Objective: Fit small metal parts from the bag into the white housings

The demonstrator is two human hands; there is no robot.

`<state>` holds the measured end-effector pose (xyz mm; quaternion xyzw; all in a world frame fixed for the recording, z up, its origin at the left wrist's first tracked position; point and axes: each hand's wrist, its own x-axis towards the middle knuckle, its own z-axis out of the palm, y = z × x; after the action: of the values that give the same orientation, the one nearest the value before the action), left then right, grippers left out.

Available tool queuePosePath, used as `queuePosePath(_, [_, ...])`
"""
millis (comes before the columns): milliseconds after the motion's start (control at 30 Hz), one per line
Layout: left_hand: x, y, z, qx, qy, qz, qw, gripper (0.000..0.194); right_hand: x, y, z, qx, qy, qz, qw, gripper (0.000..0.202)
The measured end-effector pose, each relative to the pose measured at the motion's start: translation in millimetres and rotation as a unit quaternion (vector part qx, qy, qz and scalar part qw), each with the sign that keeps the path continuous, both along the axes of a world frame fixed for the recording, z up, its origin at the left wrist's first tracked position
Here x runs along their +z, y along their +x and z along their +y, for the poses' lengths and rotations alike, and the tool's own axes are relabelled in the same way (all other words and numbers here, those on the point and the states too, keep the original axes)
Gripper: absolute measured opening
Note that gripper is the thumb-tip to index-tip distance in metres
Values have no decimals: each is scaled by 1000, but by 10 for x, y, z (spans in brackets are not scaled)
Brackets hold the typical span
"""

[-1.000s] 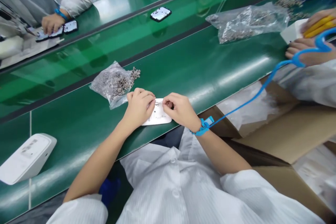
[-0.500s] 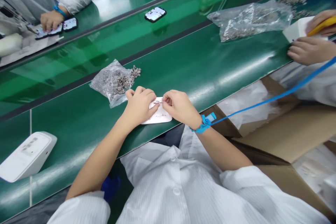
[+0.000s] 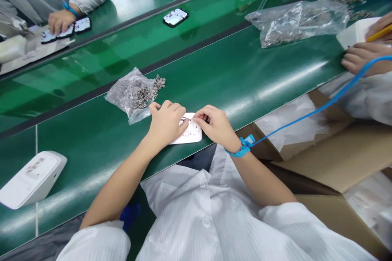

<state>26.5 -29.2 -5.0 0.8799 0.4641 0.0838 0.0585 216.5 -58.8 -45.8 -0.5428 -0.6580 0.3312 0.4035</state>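
Observation:
A white plastic housing (image 3: 192, 132) with small holes lies at the near edge of the green bench in front of me. My left hand (image 3: 168, 122) grips its left side, with the thumb across its face. My right hand (image 3: 212, 124) is at the housing's upper right, thumb and forefinger pinched together close to its surface. Whatever sits between those fingertips is too small to make out. Just beyond my left hand, a clear plastic bag (image 3: 122, 89) spills small metal parts (image 3: 159, 83), perhaps screws.
Another white housing (image 3: 33, 179) stands at left. A larger bag of metal parts (image 3: 300, 22) lies at upper right, near a co-worker's hands (image 3: 364, 55). A blue cord (image 3: 294, 124) runs from my right wrist. Cardboard boxes (image 3: 324, 163) stand below right. Circuit boards (image 3: 175, 17) lie beyond.
My right hand has shifted slightly right, its fingertips still at the housing. The circuit board on the far green strip has moved left. My left hand keeps its hold.

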Motion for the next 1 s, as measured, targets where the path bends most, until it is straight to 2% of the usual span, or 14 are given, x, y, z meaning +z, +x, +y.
queuePosePath(300, [-17, -2, 7, -2, -1, -6, 1000, 18, 70, -14, 35, 7, -2, -33, 999, 11])
queuePosePath(500, [-16, 11, -10, 3, 9, -2, 1000, 18, 25, -19, 41, -12, 8, -30, 999, 11])
queuePosePath(633, [-17, 17, -12, 2, 10, -4, 1000, 16, -58, 9, -61, -12, 56, -14, 998, 5])
queuePosePath(800, [-5, 27, -15, 6, 0, -14, 1000, 16, -134, -14, -199, -35, 148, -45, 987, 13])
queuePosePath(1000, [0, 31, -17, 8, -5, -23, 1000, 15, -127, -52, -184, -49, 142, -72, 986, 17])
